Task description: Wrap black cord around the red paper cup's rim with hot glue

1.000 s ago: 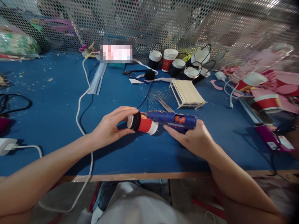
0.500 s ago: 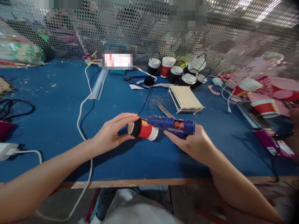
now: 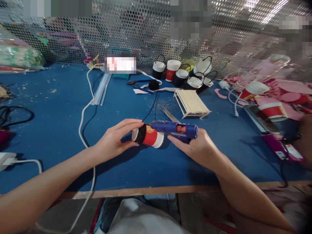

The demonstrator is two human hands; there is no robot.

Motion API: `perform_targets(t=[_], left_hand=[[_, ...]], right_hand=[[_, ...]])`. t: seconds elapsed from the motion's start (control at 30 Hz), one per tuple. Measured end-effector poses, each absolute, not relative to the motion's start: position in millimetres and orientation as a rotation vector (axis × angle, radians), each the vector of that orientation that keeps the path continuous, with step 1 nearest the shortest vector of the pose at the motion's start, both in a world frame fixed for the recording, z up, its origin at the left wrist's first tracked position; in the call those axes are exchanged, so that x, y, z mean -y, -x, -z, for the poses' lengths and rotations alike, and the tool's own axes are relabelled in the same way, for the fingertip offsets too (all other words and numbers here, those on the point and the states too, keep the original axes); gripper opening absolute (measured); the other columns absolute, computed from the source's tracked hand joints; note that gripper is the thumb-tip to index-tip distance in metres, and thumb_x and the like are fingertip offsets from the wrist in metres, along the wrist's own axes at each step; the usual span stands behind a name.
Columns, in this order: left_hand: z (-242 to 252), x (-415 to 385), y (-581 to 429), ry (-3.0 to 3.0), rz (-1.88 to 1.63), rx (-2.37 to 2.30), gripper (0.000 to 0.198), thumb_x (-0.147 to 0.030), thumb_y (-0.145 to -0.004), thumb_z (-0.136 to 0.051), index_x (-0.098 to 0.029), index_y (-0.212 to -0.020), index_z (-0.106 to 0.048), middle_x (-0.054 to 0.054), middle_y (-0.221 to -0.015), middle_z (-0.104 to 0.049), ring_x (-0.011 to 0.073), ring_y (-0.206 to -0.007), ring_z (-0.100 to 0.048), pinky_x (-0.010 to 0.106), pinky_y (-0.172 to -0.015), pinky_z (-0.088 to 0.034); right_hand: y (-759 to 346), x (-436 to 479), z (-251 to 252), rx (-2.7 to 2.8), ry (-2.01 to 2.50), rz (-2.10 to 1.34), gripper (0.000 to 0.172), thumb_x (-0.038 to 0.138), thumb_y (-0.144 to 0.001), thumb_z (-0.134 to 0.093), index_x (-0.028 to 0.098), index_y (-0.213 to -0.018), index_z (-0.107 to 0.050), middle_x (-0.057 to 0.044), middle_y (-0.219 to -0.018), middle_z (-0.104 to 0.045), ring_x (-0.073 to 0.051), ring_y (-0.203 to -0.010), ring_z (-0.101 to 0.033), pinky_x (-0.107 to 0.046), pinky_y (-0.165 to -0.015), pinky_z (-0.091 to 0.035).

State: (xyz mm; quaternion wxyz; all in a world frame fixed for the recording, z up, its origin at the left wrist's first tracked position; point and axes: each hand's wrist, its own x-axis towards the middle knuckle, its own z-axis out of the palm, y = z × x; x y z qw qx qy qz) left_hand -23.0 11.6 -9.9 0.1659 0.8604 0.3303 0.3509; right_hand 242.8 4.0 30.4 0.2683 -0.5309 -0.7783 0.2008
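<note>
A red and white paper cup (image 3: pixel 152 138) lies on its side, with black yarn wound around one end. My left hand (image 3: pixel 117 139) grips that wrapped end between thumb and fingers. In my right hand (image 3: pixel 198 146) is a blue glue gun (image 3: pixel 168 126), its nozzle at the edge of the black winding. A strand of yarn runs from the cup up to a black yarn ball (image 3: pixel 153 85). Scissors (image 3: pixel 170 114) lie behind the glue gun, partly hidden by it.
Several black-wrapped cups (image 3: pixel 181 77) with handles stand at the back. A stick rack (image 3: pixel 192 103) is right of centre. Clear glue sticks (image 3: pixel 101 89) and a white cable (image 3: pixel 81 126) lie to the left. Pink pieces (image 3: pixel 290 91) and a purple box (image 3: pixel 280 148) are at right.
The glue gun and my right hand have shifted slightly left along the cup. My left hand keeps its hold. The whole view has moved a little.
</note>
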Motion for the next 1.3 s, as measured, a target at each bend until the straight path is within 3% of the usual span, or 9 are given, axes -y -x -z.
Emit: perform_targets(t=[0.17,0.3,0.47,0.8,0.93,1.1,1.3], left_hand=[[12.9,-13.9,24.4,-2.378,-1.031,-0.936,0.049,-0.030,-0.080,-0.066,-0.020,-0.126,-0.052,0.014,-0.124,-0.057,0.0256,-0.115,-0.057,0.042,-0.097,-0.050],[14.2,-14.7,24.6,-2.365,-1.031,-0.955,0.049,-0.031,-0.080,-0.066,-0.021,-0.126,-0.052,0.014,-0.125,-0.057,0.0259,-0.115,-0.056,0.044,-0.098,-0.050],[14.4,-14.5,23.8,-2.199,-1.042,-0.974,0.050,-0.030,-0.077,-0.070,-0.021,-0.124,-0.054,0.013,-0.125,-0.055,0.0254,-0.114,-0.057,0.041,-0.090,-0.056],[12.8,-16.7,22.4,-1.879,-1.013,-1.054,0.054,-0.034,-0.069,-0.076,-0.020,-0.118,-0.058,0.011,-0.121,-0.055,0.0248,-0.105,-0.061,0.042,-0.085,-0.059],[13.1,-16.4,22.5,-1.853,-1.012,-1.054,0.055,-0.032,-0.068,-0.077,-0.019,-0.118,-0.058,0.011,-0.120,-0.055,0.0240,-0.102,-0.062,0.042,-0.084,-0.059],[13.7,-15.9,21.9,-1.880,-1.037,-1.014,0.052,-0.027,-0.071,-0.076,-0.020,-0.119,-0.058,0.010,-0.122,-0.054,0.0234,-0.108,-0.059,0.040,-0.087,-0.058],[14.0,-15.4,21.9,-1.878,-1.030,-1.055,0.053,-0.029,-0.071,-0.075,-0.021,-0.120,-0.057,0.009,-0.120,-0.054,0.0221,-0.104,-0.060,0.039,-0.087,-0.058]], right_hand=[[-242.6,-0.1,-38.1,2.127,1.368,-0.552,0.015,0.032,-0.076,-0.058,0.019,-0.068,-0.062,0.001,-0.052,-0.051,-0.012,-0.046,-0.044,-0.026,-0.046,-0.044],[-242.6,-0.4,-39.3,2.125,1.384,-0.503,0.014,0.032,-0.075,-0.059,0.020,-0.069,-0.064,0.002,-0.047,-0.045,-0.013,-0.047,-0.045,-0.027,-0.048,-0.044],[-244.0,3.6,-38.5,2.251,1.312,-0.511,0.024,0.037,-0.082,-0.050,0.020,-0.073,-0.064,0.003,-0.044,-0.038,-0.013,-0.045,-0.041,-0.027,-0.046,-0.039],[-244.7,6.8,-30.0,2.326,1.182,-0.400,0.018,0.031,-0.083,-0.055,0.021,-0.068,-0.054,0.002,-0.056,-0.053,-0.011,-0.048,-0.044,-0.026,-0.049,-0.038],[-243.5,6.1,-31.3,2.279,1.243,-0.496,0.019,0.033,-0.082,-0.054,0.020,-0.070,-0.059,0.002,-0.055,-0.053,-0.011,-0.047,-0.044,-0.026,-0.049,-0.040],[-248.2,-5.8,-34.1,1.958,1.525,-0.724,0.027,0.045,-0.072,-0.065,0.018,-0.070,-0.066,0.000,-0.057,-0.061,-0.015,-0.051,-0.054,-0.026,-0.048,-0.044],[-269.2,-31.3,-42.3,1.694,1.506,-0.811,0.027,0.045,-0.070,-0.069,0.018,-0.073,-0.069,-0.002,-0.064,-0.065,-0.015,-0.057,-0.058,-0.027,-0.054,-0.047]])
